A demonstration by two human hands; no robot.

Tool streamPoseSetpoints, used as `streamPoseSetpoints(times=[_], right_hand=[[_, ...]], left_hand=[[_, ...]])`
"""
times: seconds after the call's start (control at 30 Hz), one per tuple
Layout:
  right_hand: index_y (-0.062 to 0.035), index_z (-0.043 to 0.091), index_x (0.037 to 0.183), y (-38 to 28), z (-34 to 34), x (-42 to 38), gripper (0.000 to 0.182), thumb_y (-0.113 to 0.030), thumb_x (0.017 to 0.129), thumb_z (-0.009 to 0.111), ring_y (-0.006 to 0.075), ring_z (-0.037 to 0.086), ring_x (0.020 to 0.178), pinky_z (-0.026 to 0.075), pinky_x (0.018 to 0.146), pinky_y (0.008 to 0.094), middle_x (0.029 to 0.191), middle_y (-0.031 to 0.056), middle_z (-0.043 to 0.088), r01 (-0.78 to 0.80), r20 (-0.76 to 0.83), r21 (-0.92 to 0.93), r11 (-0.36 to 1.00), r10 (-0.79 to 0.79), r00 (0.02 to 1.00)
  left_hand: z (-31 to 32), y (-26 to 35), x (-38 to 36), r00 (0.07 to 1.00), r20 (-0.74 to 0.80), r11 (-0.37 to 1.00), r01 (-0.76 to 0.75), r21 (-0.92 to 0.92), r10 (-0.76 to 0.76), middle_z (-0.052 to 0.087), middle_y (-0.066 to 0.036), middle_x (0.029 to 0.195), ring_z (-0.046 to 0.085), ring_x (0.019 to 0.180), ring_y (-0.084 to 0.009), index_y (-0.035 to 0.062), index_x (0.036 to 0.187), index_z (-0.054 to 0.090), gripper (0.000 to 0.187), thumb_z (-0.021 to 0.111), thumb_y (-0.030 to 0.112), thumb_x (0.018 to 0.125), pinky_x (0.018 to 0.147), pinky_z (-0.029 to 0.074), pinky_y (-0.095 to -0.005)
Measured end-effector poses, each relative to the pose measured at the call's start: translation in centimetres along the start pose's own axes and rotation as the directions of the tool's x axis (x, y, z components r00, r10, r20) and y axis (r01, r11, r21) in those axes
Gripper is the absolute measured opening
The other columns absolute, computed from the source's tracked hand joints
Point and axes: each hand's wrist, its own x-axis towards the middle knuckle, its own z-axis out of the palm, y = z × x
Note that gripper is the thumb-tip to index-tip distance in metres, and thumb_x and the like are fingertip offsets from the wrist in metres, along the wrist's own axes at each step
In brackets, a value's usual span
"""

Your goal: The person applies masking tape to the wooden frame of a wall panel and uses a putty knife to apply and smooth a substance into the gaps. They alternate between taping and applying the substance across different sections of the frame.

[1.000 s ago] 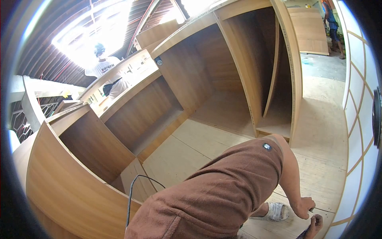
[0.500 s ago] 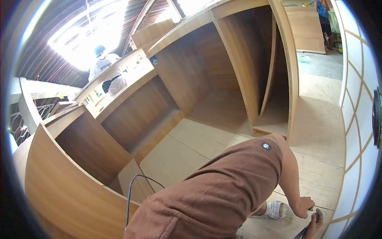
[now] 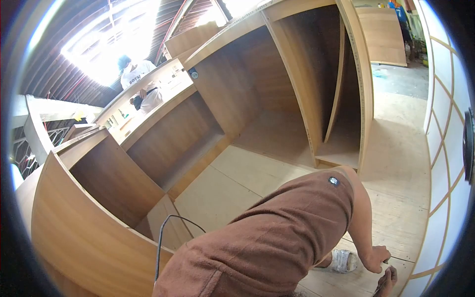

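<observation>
At the lower right, my left hand (image 3: 378,259) is closed, with a small dark tip showing at its fingertips; the object is too small to name. Just below it, close to the bottom edge, my right hand (image 3: 387,281) has its fingers bent together, and what they hold is hidden. Both hands are low over the pale wooden floor (image 3: 396,232), almost touching each other. Beside my left hand is a foot in a light sandal (image 3: 342,261). A brown sleeve (image 3: 282,218) fills the lower middle.
Open wooden cabinets (image 3: 277,74) curve across the left and centre. A black cable (image 3: 160,242) loops at the lower left. A white lattice panel (image 3: 443,148) stands at the right. One person (image 3: 138,74) is behind the cabinets; another (image 3: 400,20) is at the far upper right.
My right hand has turned slightly, and the dark item beside it no longer shows. My left hand has barely moved. The person behind the cabinets has shifted right and leans more.
</observation>
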Motion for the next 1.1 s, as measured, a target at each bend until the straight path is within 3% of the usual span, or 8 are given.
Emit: streamPoseSetpoints(times=[0.23, 0.3, 0.33, 0.4, 0.43, 0.5, 0.6, 1.1], right_hand=[[-0.0049, 0.068, 0.13, -0.1, 0.3, 0.1, 0.048, -0.033, 0.092, 0.075, 0.0107, 0.049, 0.063, 0.037, 0.054, 0.0272, 0.078, -0.0006, 0.058, -0.058, 0.009, -0.045, 0.997, 0.058, 0.998], [-0.0048, 0.069, 0.129, 1.3, 0.9, -0.1, 0.05, -0.035, 0.09, 0.077, 0.0117, 0.051, 0.072, 0.04, 0.06, 0.0288, 0.086, 0.0006, 0.059, 0.394, 0.005, -0.081, 0.915, -0.395, 0.919], [-0.0048, 0.069, 0.129, 1.4, 0.6, 0.2, 0.05, -0.035, 0.09, 0.077, 0.0117, 0.051, 0.072, 0.04, 0.06, 0.0288, 0.086, 0.0006, 0.059, 0.394, 0.006, -0.081, 0.916, -0.394, 0.919], [-0.0046, 0.069, 0.129, -0.1, 0.7, 0.3, 0.051, -0.035, 0.089, 0.079, 0.0126, 0.051, 0.078, 0.041, 0.066, 0.0302, 0.092, 0.0015, 0.059, -0.101, -0.066, 0.05, 0.994, 0.105, 0.992], [-0.0046, 0.069, 0.129, 1.0, 0.3, 0.6, 0.051, -0.035, 0.089, 0.079, 0.0126, 0.051, 0.078, 0.041, 0.066, 0.0302, 0.092, 0.0015, 0.059, -0.102, -0.067, 0.05, 0.994, 0.105, 0.992], [-0.0047, 0.07, 0.127, 3.6, -0.4, 1.2, 0.048, -0.031, 0.089, 0.079, 0.0118, 0.048, 0.072, 0.039, 0.062, 0.0291, 0.084, -0.0009, 0.056, 0.319, -0.038, -0.051, 0.946, -0.321, 0.946], [-0.0042, 0.07, 0.123, -1.2, 1.2, -0.6, 0.042, -0.026, 0.089, 0.078, 0.0108, 0.046, 0.066, 0.036, 0.057, 0.0282, 0.076, -0.0029, 0.052, -0.014, -0.08, 0.029, 0.999, 0.016, 0.997], [-0.0005, 0.067, 0.125, -1.9, -0.1, -1.4, 0.043, -0.022, 0.089, 0.078, 0.0113, 0.048, 0.066, 0.041, 0.057, 0.0271, 0.075, 0.0002, 0.053, 0.041, -0.076, 0.07, 0.997, -0.035, 0.996]], left_hand=[[0.3, -0.4, 0.5, 0.998, -0.065, 1.0, 0.021, 0.001, -0.021, 0.065, -0.026, 0.112, 0.063, 0.112, -0.0404, -0.002, 0.111, 0.065, 0.047, 0.07, 0.024, 0.072, 0.096, 0.053, -0.0476], [0.1, -0.6, 0.8, 0.999, -0.043, 1.0, 0.004, 0.0, -0.004, 0.065, -0.026, 0.112, 0.063, 0.111, -0.04, -0.0015, 0.111, 0.065, 0.046, 0.07, 0.024, 0.072, 0.096, 0.053, -0.0475], [0.1, -0.6, 0.9, 0.999, -0.043, 1.0, 0.005, -0.001, -0.005, 0.065, -0.026, 0.112, 0.063, 0.111, -0.04, -0.0015, 0.111, 0.065, 0.046, 0.07, 0.024, 0.072, 0.096, 0.053, -0.0475], [0.3, -0.7, 1.1, 0.998, -0.064, 1.0, 0.004, -0.002, -0.004, 0.065, -0.026, 0.112, 0.063, 0.11, -0.0397, -0.0012, 0.111, 0.065, 0.046, 0.07, 0.023, 0.072, 0.095, 0.053, -0.0473], [0.2, -0.6, 1.0, 0.998, -0.063, 1.0, 0.004, -0.002, -0.004, 0.065, -0.026, 0.112, 0.063, 0.11, -0.0397, -0.0012, 0.111, 0.065, 0.046, 0.07, 0.023, 0.072, 0.095, 0.053, -0.0473], [-0.1, -0.4, 0.8, 0.999, -0.046, 1.0, 0.013, -0.004, -0.014, 0.065, -0.026, 0.111, 0.063, 0.11, -0.0397, -0.0012, 0.11, 0.066, 0.045, 0.07, 0.023, 0.072, 0.094, 0.053, -0.0468], [0.2, -0.7, 1.0, 0.999, -0.054, 1.0, -0.001, -0.009, 0.0, 0.066, -0.026, 0.111, 0.063, 0.112, -0.0401, -0.0017, 0.109, 0.066, 0.045, 0.07, 0.023, 0.072, 0.095, 0.053, -0.0473], [0.4, 0.9, 0.3, 0.999, -0.052, 1.0, -0.004, -0.013, 0.004, 0.069, -0.026, 0.107, 0.068, 0.104, -0.0393, -0.0038, 0.109, 0.065, 0.046, 0.071, 0.023, 0.072, 0.09, 0.056, -0.0472]])
